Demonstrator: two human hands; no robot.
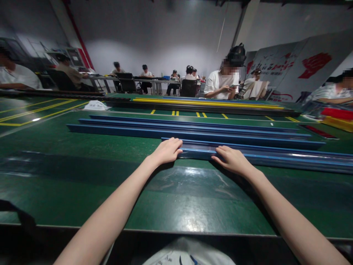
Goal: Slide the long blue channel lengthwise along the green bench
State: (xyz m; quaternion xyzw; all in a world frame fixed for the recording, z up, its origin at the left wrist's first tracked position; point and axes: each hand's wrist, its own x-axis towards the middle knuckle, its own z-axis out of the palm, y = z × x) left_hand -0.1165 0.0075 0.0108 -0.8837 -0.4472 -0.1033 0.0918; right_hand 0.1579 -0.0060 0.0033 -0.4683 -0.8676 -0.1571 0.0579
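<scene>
A long blue channel-shaped strip point(275, 155) lies across the green table point(91, 158), its left end near the middle and its right end beyond the view. My left hand point(167, 150) grips it by that left end, fingers over the top and thumb at the near side. Farther right along the same strip, my right hand point(231, 159) holds it with curled fingers over the near edge and the thumb below. A sheet of clear film point(154, 180) lies flat on the table in front of both hands.
Just behind lie more blue strips point(124, 130), parallel to the held one. Yellow and black strips point(209, 103) stretch along the far side. A dark red-screened device point(317, 131) and red and yellow bins point(338, 119) are at right. A person point(223, 81) stands across the table.
</scene>
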